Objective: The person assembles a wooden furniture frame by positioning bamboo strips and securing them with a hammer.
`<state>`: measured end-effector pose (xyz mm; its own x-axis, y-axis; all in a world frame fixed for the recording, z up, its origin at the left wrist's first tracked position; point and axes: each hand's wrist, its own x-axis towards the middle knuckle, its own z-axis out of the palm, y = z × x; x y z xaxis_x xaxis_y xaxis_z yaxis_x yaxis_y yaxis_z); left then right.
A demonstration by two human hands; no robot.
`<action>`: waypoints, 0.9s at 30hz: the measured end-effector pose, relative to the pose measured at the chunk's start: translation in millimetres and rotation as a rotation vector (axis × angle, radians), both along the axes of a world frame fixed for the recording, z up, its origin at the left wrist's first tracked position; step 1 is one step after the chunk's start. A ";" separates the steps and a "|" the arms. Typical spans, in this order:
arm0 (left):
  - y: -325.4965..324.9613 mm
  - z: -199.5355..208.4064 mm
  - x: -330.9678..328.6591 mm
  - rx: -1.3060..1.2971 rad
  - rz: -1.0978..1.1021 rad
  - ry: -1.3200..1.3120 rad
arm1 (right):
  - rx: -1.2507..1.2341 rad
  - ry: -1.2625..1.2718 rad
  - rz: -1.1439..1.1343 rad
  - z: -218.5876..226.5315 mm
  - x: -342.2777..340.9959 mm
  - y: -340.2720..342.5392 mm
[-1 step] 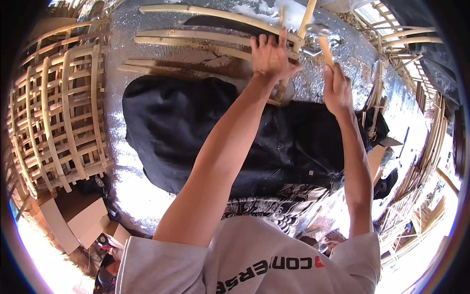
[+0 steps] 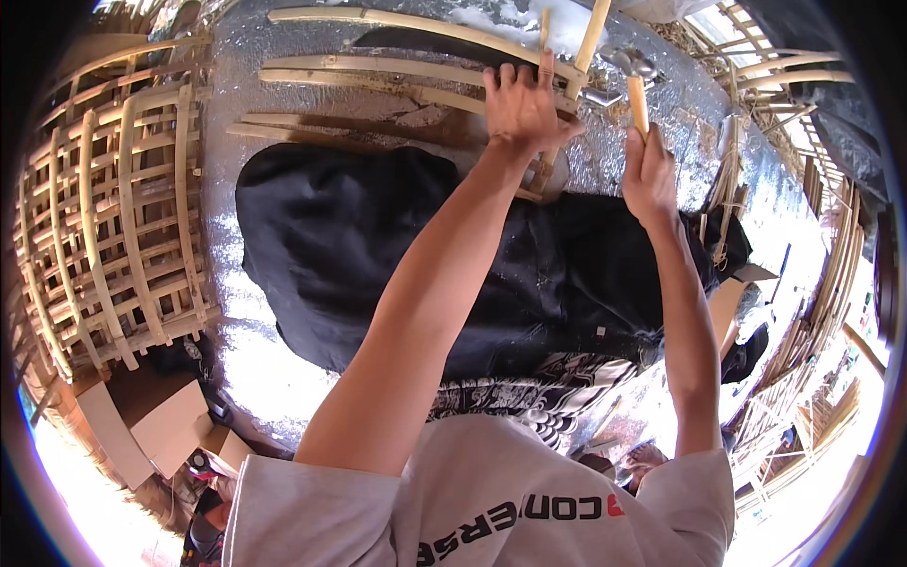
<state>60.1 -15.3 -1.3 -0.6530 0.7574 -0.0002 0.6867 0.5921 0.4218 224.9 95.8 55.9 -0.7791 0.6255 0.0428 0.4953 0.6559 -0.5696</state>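
My left hand (image 2: 522, 109) lies across a frame of pale wooden slats (image 2: 406, 68) at the far side. Three of its fingers bend over a slat, the index finger points straight away, and the thumb sticks out to the right. My right hand (image 2: 650, 180) is closed round the wooden handle of a hammer (image 2: 638, 99). The hammer's metal head is up, just right of the frame's end, apart from the wood. An upright wooden strip (image 2: 592, 36) joins the frame beside my left hand. What lies under my left palm is hidden.
Black cloth (image 2: 397, 255) covers my legs, below the slats. A finished-looking slatted crate (image 2: 118, 217) stands at left, with an open cardboard box (image 2: 170, 430) below it. Shiny silver sheeting (image 2: 246, 123) covers the ground. Bundled thin sticks (image 2: 803, 312) lie at right.
The hammer's head has swung slightly right and its handle leans less to the left. My left hand and the slats have hardly moved.
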 end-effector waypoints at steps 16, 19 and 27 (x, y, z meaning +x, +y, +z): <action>2.3 -0.2 2.3 0.010 0.010 0.003 | -0.027 -0.362 -0.050 -6.4 -6.1 -0.6; -0.8 3.5 2.4 -0.087 0.017 -0.005 | -0.074 -0.305 -0.014 10.8 -2.8 0.1; -1.7 4.0 2.0 -0.144 -0.030 0.036 | -0.873 0.086 -0.602 56.4 76.9 -52.1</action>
